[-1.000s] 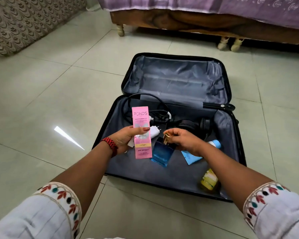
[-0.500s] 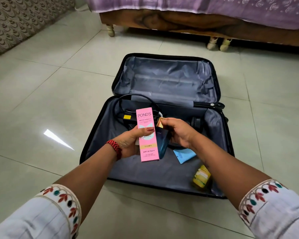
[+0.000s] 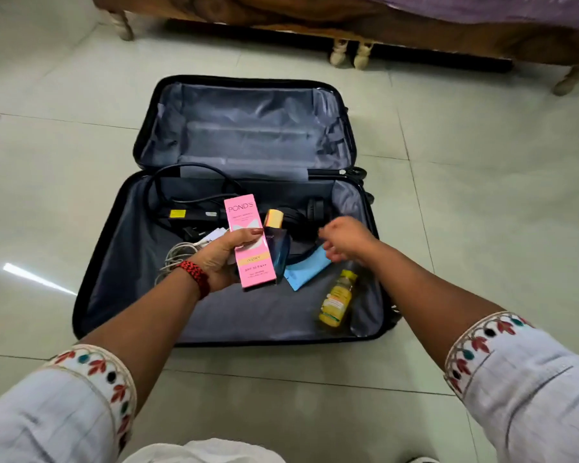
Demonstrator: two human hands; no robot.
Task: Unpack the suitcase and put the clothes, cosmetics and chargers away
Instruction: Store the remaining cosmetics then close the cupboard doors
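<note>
An open black suitcase (image 3: 101,262) lies on the tiled floor. My left hand (image 3: 219,259) grips a pink Pond's box (image 3: 248,242) together with a blue perfume bottle (image 3: 278,248) that has a gold cap. My right hand (image 3: 345,240), blurred, hovers empty with loosely curled fingers above a light blue sachet (image 3: 306,270). A yellow bottle (image 3: 336,297) lies in the case near its right front. A black charger with cable (image 3: 188,213), a white cable (image 3: 178,257) and black headphones (image 3: 310,212) sit at the back of the case.
The suitcase lid (image 3: 248,128) lies open and bare toward a wooden bed frame (image 3: 315,25) with carved legs. Glossy floor tiles (image 3: 47,162) surround the case on all sides.
My right hand passed the blue perfume bottle into my left hand, let go, and moved right over the blue sachet. The view tilted downward and closer.
</note>
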